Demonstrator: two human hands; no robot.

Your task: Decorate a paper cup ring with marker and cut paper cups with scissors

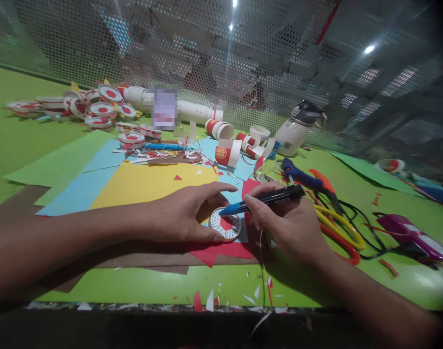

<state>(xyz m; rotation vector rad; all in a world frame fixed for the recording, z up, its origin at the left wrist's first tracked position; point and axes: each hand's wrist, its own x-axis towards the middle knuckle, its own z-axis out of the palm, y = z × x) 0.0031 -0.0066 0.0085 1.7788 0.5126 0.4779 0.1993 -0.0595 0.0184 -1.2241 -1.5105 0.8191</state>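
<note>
A small round white paper disc (227, 224), likely a cup bottom, has a red hexagon in its middle, with blue dots and dark lines around it. My left hand (192, 213) grips its edge, thumb at the near side and fingers curved around the far side. In my right hand (287, 220) is a marker (261, 199) with a blue front and a black rear end. Its tip meets the disc's upper left part. Under the disc lie sheets of coloured paper, including a yellow sheet (156, 182) and a red piece (221, 252).
Finished-looking red and white discs (103, 109) are heaped at the back left. Cut paper cups (227, 154) and a white jug (296, 131) stand behind. Right are scissors with yellow and orange handles (343, 228), a blue glue gun (303, 174) and a purple tool (412, 237). Scraps litter the front edge.
</note>
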